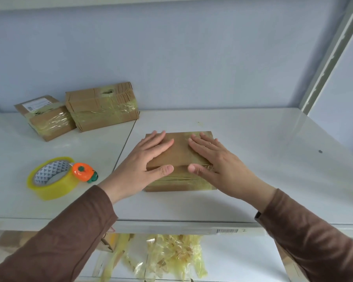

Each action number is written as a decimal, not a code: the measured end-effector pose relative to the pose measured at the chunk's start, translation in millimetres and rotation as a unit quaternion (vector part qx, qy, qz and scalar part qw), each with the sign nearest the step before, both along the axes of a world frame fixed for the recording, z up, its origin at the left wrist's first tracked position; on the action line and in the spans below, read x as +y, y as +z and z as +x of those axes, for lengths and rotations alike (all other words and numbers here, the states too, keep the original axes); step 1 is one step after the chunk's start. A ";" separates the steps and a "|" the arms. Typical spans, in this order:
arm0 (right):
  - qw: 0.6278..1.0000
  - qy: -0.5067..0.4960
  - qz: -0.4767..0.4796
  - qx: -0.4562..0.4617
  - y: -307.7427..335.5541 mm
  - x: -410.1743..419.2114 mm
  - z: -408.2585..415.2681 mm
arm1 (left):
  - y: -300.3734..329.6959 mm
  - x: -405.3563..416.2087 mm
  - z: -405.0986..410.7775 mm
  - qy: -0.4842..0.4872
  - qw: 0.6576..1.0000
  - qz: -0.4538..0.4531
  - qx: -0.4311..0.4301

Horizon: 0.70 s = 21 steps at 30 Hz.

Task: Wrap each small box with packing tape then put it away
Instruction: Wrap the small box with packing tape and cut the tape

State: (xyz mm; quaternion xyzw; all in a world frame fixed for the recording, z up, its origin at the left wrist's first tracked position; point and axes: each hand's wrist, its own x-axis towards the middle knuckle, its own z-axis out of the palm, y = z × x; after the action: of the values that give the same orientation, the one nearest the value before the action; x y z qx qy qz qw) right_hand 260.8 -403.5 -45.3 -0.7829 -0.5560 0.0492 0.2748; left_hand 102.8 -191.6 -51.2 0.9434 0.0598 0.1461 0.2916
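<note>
From the head camera, a flat brown box [179,153] lies on the white shelf [253,169], banded with yellowish tape. The left hand [145,161] and right hand [214,161] both rest flat on its top, fingers straight, thumbs against the near edge, gripping nothing. Left of it sit a tape roll [49,178] and an orange cutter [84,171]. Two taped boxes [77,112] stand by the wall. Below, crumpled yellowish scraps [171,257], probably tape, lie blurred.
</note>
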 end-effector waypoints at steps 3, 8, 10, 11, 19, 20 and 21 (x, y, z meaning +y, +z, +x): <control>0.968 -0.023 0.096 0.231 3.6 -5.3 2.9 | 1.0 -0.5 -8.7 0.044 0.959 -0.277 -0.026; 0.881 -0.103 0.098 0.451 3.0 -4.5 6.4 | 0.5 -3.3 -8.3 0.057 0.831 -0.553 0.013; 0.881 -0.092 0.137 0.444 1.2 -0.2 3.8 | 5.8 -9.1 -5.9 0.057 0.832 -0.552 -0.023; 0.875 -0.094 0.181 0.439 1.7 1.7 2.8 | 8.9 -10.3 -4.2 0.062 0.828 -0.554 -0.061; 0.826 -0.091 0.338 0.442 -14.2 4.4 -4.4 | 5.9 -15.9 -1.8 0.120 0.809 -0.542 -0.192; 0.823 -0.093 0.328 0.454 -13.2 4.6 -5.3 | 6.4 -15.9 -1.5 0.120 0.811 -0.546 -0.174; 0.819 -0.098 0.317 0.467 -10.6 5.4 -5.1 | 8.6 -15.6 -0.6 0.122 0.813 -0.549 -0.153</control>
State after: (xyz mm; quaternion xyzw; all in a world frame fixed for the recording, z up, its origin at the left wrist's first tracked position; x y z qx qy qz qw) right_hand 255.7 -398.0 -55.9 -0.5861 -0.2659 0.2029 0.7380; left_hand 102.2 -207.1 -42.7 0.5771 0.1994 0.2656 0.7461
